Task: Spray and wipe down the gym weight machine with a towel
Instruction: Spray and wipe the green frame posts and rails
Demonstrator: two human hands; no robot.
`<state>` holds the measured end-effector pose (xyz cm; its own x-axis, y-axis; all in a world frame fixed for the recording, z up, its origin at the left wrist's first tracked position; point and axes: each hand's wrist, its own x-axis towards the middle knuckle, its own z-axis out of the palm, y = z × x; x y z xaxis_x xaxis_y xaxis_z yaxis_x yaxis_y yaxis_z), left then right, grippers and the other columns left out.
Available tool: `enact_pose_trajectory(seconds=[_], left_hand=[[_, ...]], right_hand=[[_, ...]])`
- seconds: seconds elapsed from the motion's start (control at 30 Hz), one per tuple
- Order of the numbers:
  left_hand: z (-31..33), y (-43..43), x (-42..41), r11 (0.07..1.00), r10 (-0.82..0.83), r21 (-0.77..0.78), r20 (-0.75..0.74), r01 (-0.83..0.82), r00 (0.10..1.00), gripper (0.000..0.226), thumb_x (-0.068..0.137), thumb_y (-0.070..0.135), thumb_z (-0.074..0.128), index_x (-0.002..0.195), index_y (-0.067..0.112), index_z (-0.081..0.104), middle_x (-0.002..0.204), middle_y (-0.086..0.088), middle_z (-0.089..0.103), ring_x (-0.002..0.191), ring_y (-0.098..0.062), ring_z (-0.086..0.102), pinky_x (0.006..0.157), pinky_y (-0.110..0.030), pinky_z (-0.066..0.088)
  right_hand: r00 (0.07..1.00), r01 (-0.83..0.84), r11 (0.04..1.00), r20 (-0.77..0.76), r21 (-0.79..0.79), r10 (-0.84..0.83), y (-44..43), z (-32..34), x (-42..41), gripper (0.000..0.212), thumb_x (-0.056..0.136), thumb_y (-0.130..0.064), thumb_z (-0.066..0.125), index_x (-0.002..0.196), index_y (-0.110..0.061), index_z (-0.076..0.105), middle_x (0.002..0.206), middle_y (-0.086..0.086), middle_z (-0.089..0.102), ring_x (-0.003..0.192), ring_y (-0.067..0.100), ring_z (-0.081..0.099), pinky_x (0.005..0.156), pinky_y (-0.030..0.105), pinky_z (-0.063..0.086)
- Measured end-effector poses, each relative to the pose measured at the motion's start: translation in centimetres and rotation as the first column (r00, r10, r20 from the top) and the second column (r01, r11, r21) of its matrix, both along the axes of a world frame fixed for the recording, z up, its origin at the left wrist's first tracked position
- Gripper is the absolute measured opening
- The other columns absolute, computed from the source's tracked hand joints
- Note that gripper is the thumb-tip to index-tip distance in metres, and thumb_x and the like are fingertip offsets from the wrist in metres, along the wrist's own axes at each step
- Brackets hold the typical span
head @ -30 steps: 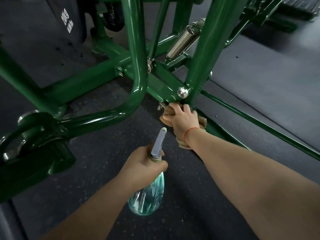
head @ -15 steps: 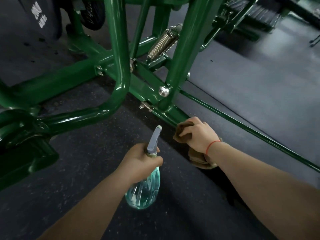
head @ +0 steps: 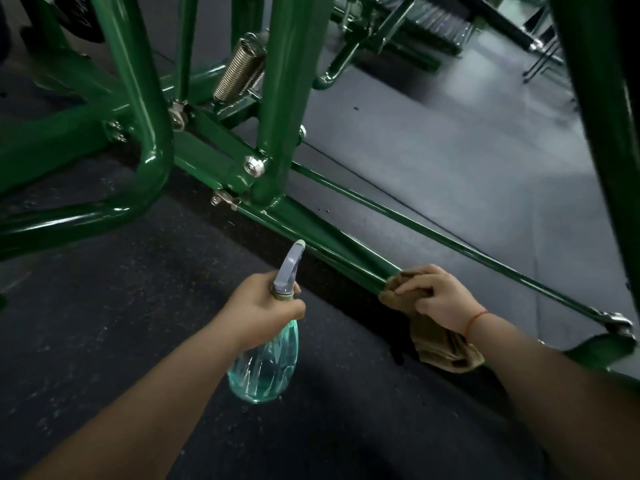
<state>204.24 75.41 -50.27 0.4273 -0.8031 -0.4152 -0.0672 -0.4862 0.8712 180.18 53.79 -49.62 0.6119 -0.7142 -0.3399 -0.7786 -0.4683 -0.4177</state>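
Observation:
The green weight machine frame (head: 277, 98) fills the upper half of the view, with a low base rail (head: 332, 251) running down to the right along the floor. My right hand (head: 436, 296) grips a brown towel (head: 440, 344) and presses it onto that rail. The towel's loose end hangs below my wrist. My left hand (head: 259, 310) holds a clear teal spray bottle (head: 266, 365) by the neck, its grey nozzle pointing up toward the rail. The bottle hangs just left of the towel hand.
A metal spring (head: 239, 67) sits between the uprights, and a bolt (head: 254, 166) marks the joint. A thin green rod (head: 450, 244) runs beyond the rail to a foot (head: 616, 323). A thick green post (head: 599, 116) stands at right. Dark rubber floor (head: 138, 306) lies below.
My right hand has slid the towel down the base rail, away from the bolted joint toward the lower right. The left hand keeps holding the bottle. The view has shifted right.

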Motion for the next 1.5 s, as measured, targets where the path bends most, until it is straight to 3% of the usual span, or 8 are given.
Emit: enact_pose_trajectory(seconds=[0.27, 0.57, 0.73, 0.8, 0.93, 1.17, 1.3, 1.5], left_hand=[[0.7, -1.5, -3.9, 0.992, -0.124, 0.029, 0.104, 0.122, 0.987, 0.012, 0.082, 0.011, 0.072, 0.092, 0.013, 0.068, 0.067, 0.002, 0.056, 0.057, -0.012, 0.047, 0.053, -0.025, 0.04], [2.5, -3.8, -9.5, 0.967, -0.245, 0.104, 0.136, 0.233, 0.96, 0.015, 0.084, 0.01, 0.071, 0.098, 0.011, 0.068, 0.069, -0.003, 0.056, 0.047, -0.008, 0.041, 0.048, -0.023, 0.037], [4.0, -5.1, -12.8, 0.969, -0.239, 0.106, 0.169, 0.223, 0.956, 0.012, 0.083, 0.01, 0.071, 0.094, 0.015, 0.069, 0.069, -0.004, 0.058, 0.052, -0.012, 0.044, 0.049, -0.026, 0.037], [4.6, -5.6, -14.2, 0.97, -0.237, 0.106, 0.184, 0.22, 0.954, 0.013, 0.083, 0.008, 0.07, 0.093, 0.015, 0.069, 0.068, -0.006, 0.059, 0.052, -0.012, 0.044, 0.049, -0.026, 0.036], [5.7, -6.3, -17.0, 0.977, -0.186, 0.143, 0.19, 0.161, 0.964, 0.014, 0.082, 0.007, 0.07, 0.094, 0.013, 0.07, 0.087, -0.025, 0.071, 0.047, -0.01, 0.045, 0.047, -0.024, 0.037], [6.6, -6.5, -21.2, 0.979, -0.088, 0.199, 0.203, 0.046, 0.975, 0.013, 0.081, 0.008, 0.073, 0.091, 0.016, 0.073, 0.089, -0.02, 0.073, 0.062, -0.016, 0.057, 0.058, -0.028, 0.045], [6.6, -5.9, -23.0, 0.972, 0.019, 0.223, 0.222, -0.07, 0.975, 0.013, 0.08, 0.009, 0.074, 0.091, 0.016, 0.073, 0.095, -0.021, 0.074, 0.071, -0.023, 0.06, 0.064, -0.033, 0.047], [7.3, -4.3, -26.1, 0.949, 0.148, 0.232, 0.276, -0.215, 0.95, 0.01, 0.08, 0.009, 0.074, 0.089, 0.009, 0.072, 0.084, -0.019, 0.073, 0.072, -0.026, 0.062, 0.071, -0.048, 0.056]], right_hand=[[0.974, -0.218, 0.945, 0.001, -0.243, 0.224, 1.8, -3.2, 6.9, 0.048, 0.089, -0.02, 0.071, 0.128, -0.046, 0.063, 0.15, -0.006, 0.036, 0.125, 0.025, 0.041, 0.107, 0.038, 0.041], [0.989, 0.102, 0.995, -0.107, -0.02, -0.103, -0.9, 0.4, -4.8, 0.046, 0.095, -0.031, 0.054, 0.14, -0.041, 0.052, 0.127, 0.0, 0.046, 0.109, 0.027, 0.053, 0.096, 0.037, 0.046], [0.961, 0.228, 0.972, -0.173, 0.056, -0.215, -2.5, 2.2, -11.8, 0.007, 0.09, -0.03, 0.055, 0.088, -0.033, 0.061, 0.098, 0.001, 0.066, 0.086, 0.019, 0.061, 0.078, 0.03, 0.044], [0.95, 0.238, 0.971, -0.216, 0.027, -0.227, -2.7, 2.1, -12.8, 0.012, 0.089, -0.038, 0.052, 0.09, -0.029, 0.061, 0.101, 0.003, 0.065, 0.09, 0.022, 0.062, 0.082, 0.033, 0.049], [0.898, 0.15, 0.984, -0.402, -0.098, -0.177, -2.3, 2.1, -13.1, 0.043, 0.095, -0.046, 0.04, 0.133, -0.028, 0.047, 0.134, 0.007, 0.046, 0.115, 0.034, 0.055, 0.085, 0.042, 0.046], [0.972, 0.003, 0.953, -0.222, -0.302, -0.073, -0.3, 0.5, -13.3, 0.029, 0.1, -0.037, 0.038, 0.124, -0.026, 0.051, 0.129, 0.008, 0.046, 0.113, 0.032, 0.048, 0.089, 0.043, 0.038], [0.982, -0.12, 0.967, -0.167, -0.223, 0.084, -1.1, 0.1, -12.0, 0.033, 0.096, -0.043, 0.05, 0.126, -0.03, 0.051, 0.133, 0.007, 0.043, 0.116, 0.035, 0.047, 0.094, 0.045, 0.042], [0.965, -0.084, 0.992, -0.256, -0.096, 0.057, -2.3, 0.5, -11.7, 0.046, 0.087, -0.038, 0.067, 0.13, -0.034, 0.051, 0.136, 0.01, 0.043, 0.115, 0.04, 0.056, 0.082, 0.045, 0.048]])
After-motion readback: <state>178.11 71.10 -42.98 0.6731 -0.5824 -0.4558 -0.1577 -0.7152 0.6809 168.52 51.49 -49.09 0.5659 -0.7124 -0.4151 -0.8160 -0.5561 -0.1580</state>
